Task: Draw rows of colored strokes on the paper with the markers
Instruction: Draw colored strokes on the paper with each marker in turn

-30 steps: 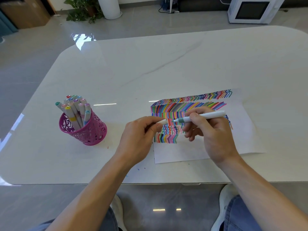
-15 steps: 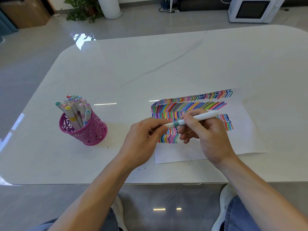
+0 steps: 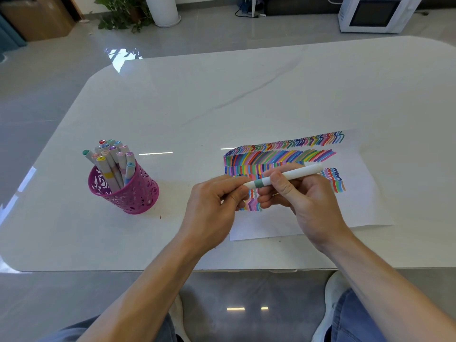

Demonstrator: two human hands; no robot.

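A white sheet of paper (image 3: pixel 365 206) lies on the table, its upper part filled with rows of coloured strokes (image 3: pixel 283 154). Above it I hold a white marker (image 3: pixel 293 174) with a grey-green band, lying almost level. My right hand (image 3: pixel 306 201) grips the barrel between thumb and fingers. My left hand (image 3: pixel 214 206) pinches the marker's left end, where the cap sits; the tip is hidden by the fingers. Both hands hover over the lower rows of strokes.
A pink perforated cup (image 3: pixel 128 191) holding several capped markers stands on the table at the left. The white table (image 3: pixel 246 95) has a rounded front edge near my knees. A plant pot and a white microwave stand on the floor beyond.
Both hands and the marker have shifted slightly down and toward me over the paper. My left hand's fingers have closed tighter over the marker's left end.
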